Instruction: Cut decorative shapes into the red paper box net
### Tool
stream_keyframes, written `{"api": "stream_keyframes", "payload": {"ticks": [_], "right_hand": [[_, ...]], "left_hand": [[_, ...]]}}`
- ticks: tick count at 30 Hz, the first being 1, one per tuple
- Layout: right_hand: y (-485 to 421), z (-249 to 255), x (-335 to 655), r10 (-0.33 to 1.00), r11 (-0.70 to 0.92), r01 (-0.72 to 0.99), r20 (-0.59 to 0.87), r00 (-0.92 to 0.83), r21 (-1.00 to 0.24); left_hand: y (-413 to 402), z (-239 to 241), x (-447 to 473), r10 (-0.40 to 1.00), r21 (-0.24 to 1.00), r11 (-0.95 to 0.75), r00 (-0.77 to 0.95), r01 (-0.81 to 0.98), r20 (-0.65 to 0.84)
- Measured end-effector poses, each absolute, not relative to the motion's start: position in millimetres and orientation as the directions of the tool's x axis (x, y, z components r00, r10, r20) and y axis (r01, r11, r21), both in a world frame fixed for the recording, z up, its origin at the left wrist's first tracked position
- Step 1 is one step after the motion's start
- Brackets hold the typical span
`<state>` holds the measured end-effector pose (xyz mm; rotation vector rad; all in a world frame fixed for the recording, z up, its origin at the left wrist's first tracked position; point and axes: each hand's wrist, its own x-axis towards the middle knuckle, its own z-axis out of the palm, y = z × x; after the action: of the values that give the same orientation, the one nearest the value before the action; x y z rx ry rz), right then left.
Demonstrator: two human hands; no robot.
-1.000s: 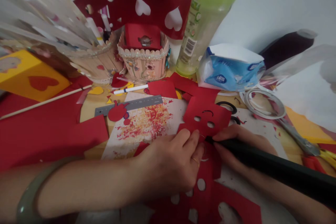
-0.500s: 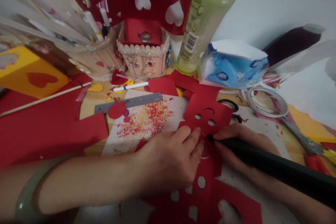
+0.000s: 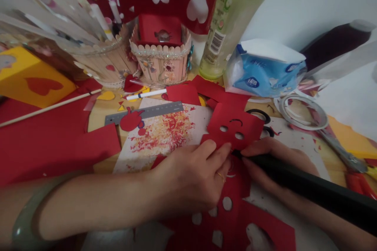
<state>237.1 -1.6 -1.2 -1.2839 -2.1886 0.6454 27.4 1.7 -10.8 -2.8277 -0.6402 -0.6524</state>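
Observation:
My left hand (image 3: 194,176) is curled, its fingertips pressing down on a sheet of red paper (image 3: 250,121) with round holes and curved slits cut in it. My right hand (image 3: 278,160) grips a thick black pen-shaped tool (image 3: 297,178). Its tip meets the red paper just beside my left fingertips; I cannot make out whether it is a blade or a nib. Under the hands lies more red paper (image 3: 265,219) with oval holes. Black scissor handles (image 3: 259,115) stick out from behind the red sheet.
Behind stand a green-capped bottle (image 3: 215,51), a blue tissue pack (image 3: 262,72) and stick-sided holders (image 3: 165,60). A grey ruler (image 3: 153,112) and white marker (image 3: 147,94) lie to the left. Tape rolls (image 3: 303,111) and red-handled scissors (image 3: 353,164) are at right.
The view has shifted slightly. The tool's tip has moved a short way along the paper towards my left fingertips. Both hands keep their hold.

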Motion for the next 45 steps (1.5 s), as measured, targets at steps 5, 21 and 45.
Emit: {"api": "stream_keyframes", "payload": {"ticks": [5,21,45], "right_hand": [[-0.4,0.2,238.3,0.839,0.520,0.597,0.234,-0.492,-0.611],[-1.4,-2.0,244.1,0.792,0.582,0.593,0.223,-0.568,-0.557],[-6.2,-1.3,238.4,0.870,0.486,0.663,0.240,-0.431,-0.569]], "left_hand": [[3.4,-10.5,26.5,0.357,-0.076,-0.898,0.819,0.433,0.449],[2.9,-9.1,26.4,0.358,-0.102,-0.892,0.827,0.440,0.434],[6.3,-13.7,27.2,0.391,-0.017,-0.887,0.770,0.462,0.505]]}}
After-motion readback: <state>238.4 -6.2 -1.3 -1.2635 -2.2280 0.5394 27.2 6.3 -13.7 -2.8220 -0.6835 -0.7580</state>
